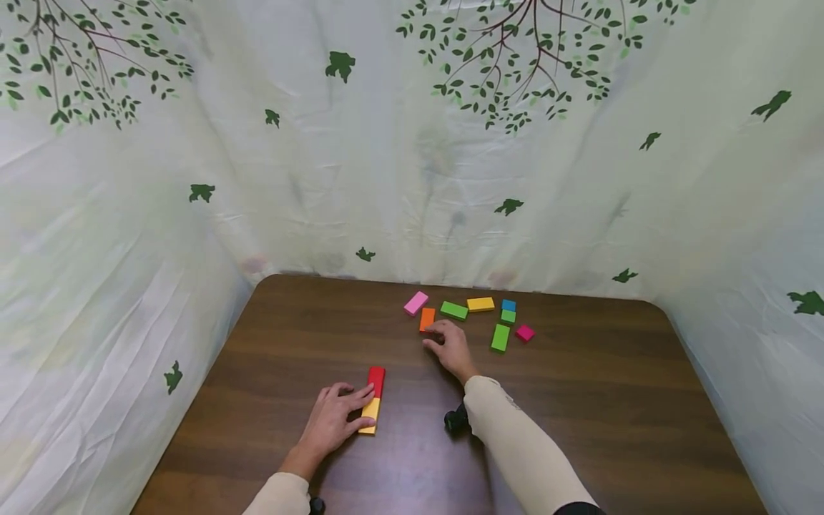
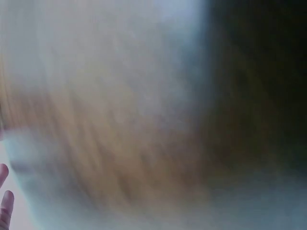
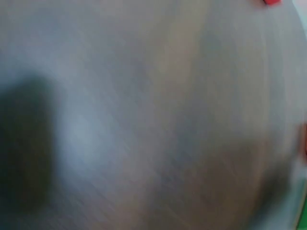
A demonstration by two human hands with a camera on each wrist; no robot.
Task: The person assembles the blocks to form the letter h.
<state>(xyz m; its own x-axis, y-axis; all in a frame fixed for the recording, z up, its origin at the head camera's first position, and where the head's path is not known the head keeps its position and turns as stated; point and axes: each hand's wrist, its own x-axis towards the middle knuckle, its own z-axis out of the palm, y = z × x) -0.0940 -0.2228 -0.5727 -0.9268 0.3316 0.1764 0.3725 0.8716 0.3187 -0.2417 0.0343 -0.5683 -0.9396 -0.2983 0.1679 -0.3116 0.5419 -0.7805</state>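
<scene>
A red block [image 1: 376,380] and a yellow block [image 1: 370,416] lie end to end in one line on the table. My left hand [image 1: 331,418] is at their left side, its index fingertip at the red block and its thumb on the yellow one. Farther back, my right hand [image 1: 450,347] reaches to the near end of an orange block [image 1: 428,319]. Its index fingertip overlaps that end in the head view, and the thumb stands apart below it. The wrist views are mostly blurred; two left fingertips [image 2: 5,208] show at the edge.
Around the right hand lie a pink block [image 1: 416,303], a green block [image 1: 454,310], a yellow-orange block [image 1: 480,305], a blue block [image 1: 508,305], two more green blocks and a magenta block [image 1: 524,333]. A leaf-patterned curtain [image 1: 386,179] hangs behind the brown table [image 1: 579,400].
</scene>
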